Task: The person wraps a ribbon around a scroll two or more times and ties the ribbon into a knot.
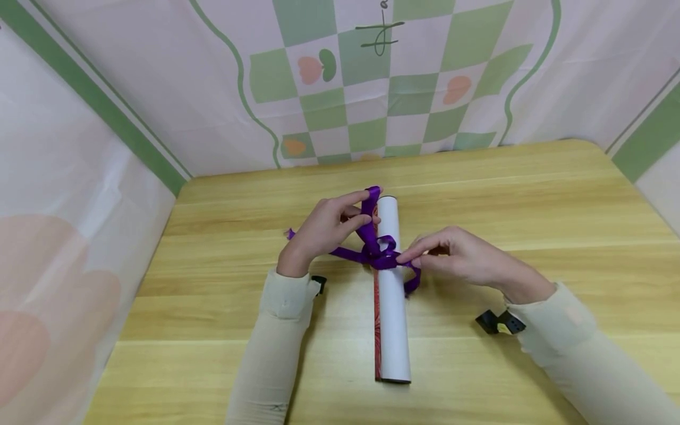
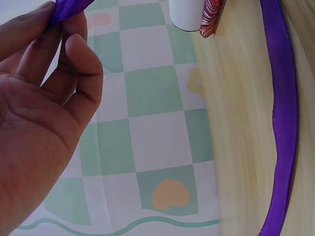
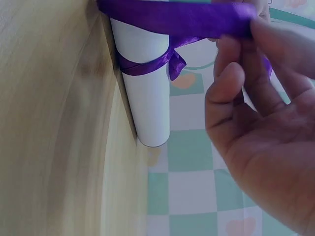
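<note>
A white rolled-up scroll (image 1: 394, 330) with a red patterned edge (image 1: 377, 330) lies lengthwise on the table. Purple ribbon (image 1: 386, 260) is wrapped round its middle, with a small loop and crossing strands on top. My left hand (image 1: 324, 227) pinches a raised length of that ribbon over the scroll's left side; the pinch also shows in the left wrist view, where the ribbon (image 2: 71, 7) sits between the fingertips. From the right, my right hand (image 1: 459, 257) pinches another part of the ribbon (image 3: 206, 17) between thumb and fingers, close beside the wrap.
One ribbon tail (image 2: 283, 98) stretches left across the wooden table (image 1: 212, 283); a shorter tail (image 1: 412, 282) hangs off the scroll's right side. Behind the table's far edge stands a green-and-white checked cloth (image 1: 366, 109). Dark wrist devices (image 1: 499, 323) sit at both cuffs.
</note>
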A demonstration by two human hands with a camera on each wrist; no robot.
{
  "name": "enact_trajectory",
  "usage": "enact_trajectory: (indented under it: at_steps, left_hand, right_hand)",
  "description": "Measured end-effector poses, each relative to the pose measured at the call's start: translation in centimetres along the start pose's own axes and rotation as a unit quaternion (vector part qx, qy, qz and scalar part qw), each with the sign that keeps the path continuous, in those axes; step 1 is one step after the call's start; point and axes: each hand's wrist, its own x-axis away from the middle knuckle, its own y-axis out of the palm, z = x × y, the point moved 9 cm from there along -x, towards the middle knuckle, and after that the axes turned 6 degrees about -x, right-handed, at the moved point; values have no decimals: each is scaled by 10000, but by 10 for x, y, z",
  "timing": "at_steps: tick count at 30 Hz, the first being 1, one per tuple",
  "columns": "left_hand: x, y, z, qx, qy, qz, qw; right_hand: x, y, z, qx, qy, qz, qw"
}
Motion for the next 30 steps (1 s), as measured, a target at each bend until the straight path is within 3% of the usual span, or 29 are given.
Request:
enact_trajectory:
  at_steps: [3,6,13,17,26,30]
  left_hand:
    - [0,0,0,74,20,-3,10000]
    - [0,1,0,125,15,-10,9999]
    - [-1,1,1,170,9,-27,9999]
    - [-1,1,1,123,-31,-35,9999]
    - [-1,0,0,-11,12,-6,10000]
    - [-1,0,0,-79,-41,-1,10000]
  right_hand:
    - [0,1,-4,-433,-316,-58,9985]
    - [0,3,-5,-798,-360,-214,9959]
    - [1,4,2,-1299,215,-162,9912]
    - [2,5,2,-1373,338,-158,9898]
    - [2,15,-2,-1166,207,-689,9906]
    - [2,18,-1,-1658,290,-754,9828]
